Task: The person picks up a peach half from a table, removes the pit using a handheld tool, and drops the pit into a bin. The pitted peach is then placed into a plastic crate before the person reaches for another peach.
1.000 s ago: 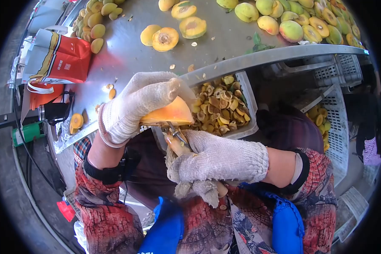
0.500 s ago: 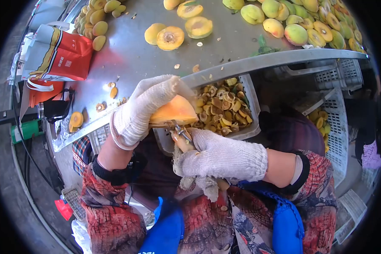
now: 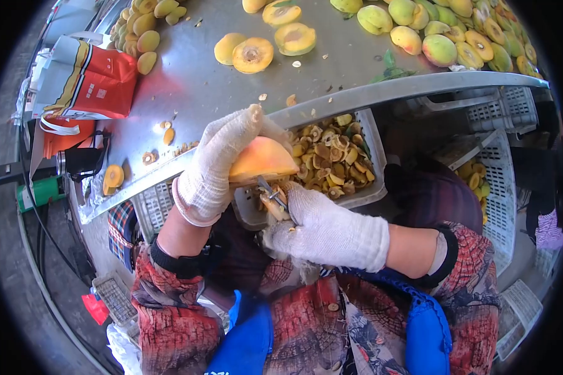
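My left hand [image 3: 207, 167], in a white knit glove, is closed around a peach half [image 3: 264, 159]. The rounded orange-pink skin faces up and the cut side is turned down, mostly hidden from view. My right hand [image 3: 336, 230], gloved with bare fingertips, grips a small pitting knife [image 3: 266, 185] from below. Its metal blade points up at the underside of the fruit and seems to touch it. The handle is largely covered by my fingers. Under both hands stands a pale crate [image 3: 376, 164] filled with cut-out pits and peach scraps [image 3: 331, 156].
The metal table's raised edge [image 3: 406, 86] runs just beyond my hands. On the table [image 3: 187, 81] lie halved peaches [image 3: 253, 55], a large peach pile [image 3: 441, 49] at right and a red paper bag [image 3: 103, 81] at left. White perforated crates [image 3: 499, 194] stand at right.
The left hand and the peach half have shifted slightly right and tilted, showing more of the rounded skin. The right hand has moved slightly, with the blade still at the fruit's underside.
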The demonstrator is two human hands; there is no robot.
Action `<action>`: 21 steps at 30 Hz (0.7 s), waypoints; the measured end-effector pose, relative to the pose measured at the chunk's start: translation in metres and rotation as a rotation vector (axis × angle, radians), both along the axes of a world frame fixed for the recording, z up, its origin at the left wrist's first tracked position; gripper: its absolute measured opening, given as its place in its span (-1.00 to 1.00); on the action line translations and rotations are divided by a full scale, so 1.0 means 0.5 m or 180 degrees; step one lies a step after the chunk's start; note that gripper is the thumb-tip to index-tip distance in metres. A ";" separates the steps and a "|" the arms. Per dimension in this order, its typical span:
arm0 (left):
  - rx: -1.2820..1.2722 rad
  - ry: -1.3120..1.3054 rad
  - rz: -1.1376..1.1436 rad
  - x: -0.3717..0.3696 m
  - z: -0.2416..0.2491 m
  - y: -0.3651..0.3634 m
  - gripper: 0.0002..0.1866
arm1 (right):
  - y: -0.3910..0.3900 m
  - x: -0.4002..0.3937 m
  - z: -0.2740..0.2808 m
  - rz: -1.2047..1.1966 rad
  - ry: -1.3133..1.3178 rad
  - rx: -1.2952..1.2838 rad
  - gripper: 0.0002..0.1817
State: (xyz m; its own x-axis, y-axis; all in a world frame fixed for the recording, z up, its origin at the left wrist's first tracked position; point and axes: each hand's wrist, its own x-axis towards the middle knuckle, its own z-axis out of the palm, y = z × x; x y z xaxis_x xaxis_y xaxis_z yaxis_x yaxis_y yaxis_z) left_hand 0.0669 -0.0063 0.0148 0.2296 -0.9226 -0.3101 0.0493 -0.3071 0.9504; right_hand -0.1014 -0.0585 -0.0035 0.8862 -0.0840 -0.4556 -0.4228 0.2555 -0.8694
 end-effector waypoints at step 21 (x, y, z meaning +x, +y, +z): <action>0.0304 0.0047 0.0276 -0.018 0.012 0.001 -0.32 | -0.002 0.000 -0.001 0.0044 -0.0162 -0.0668 -0.65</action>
State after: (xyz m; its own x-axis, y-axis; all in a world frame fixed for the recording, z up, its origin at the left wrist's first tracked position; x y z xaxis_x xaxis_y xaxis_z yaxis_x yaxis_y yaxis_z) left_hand 0.0579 -0.0057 0.0210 0.3019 -0.8656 -0.3995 0.0934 -0.3902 0.9160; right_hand -0.1016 -0.0593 -0.0038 0.9093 -0.1601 -0.3840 -0.3792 0.0610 -0.9233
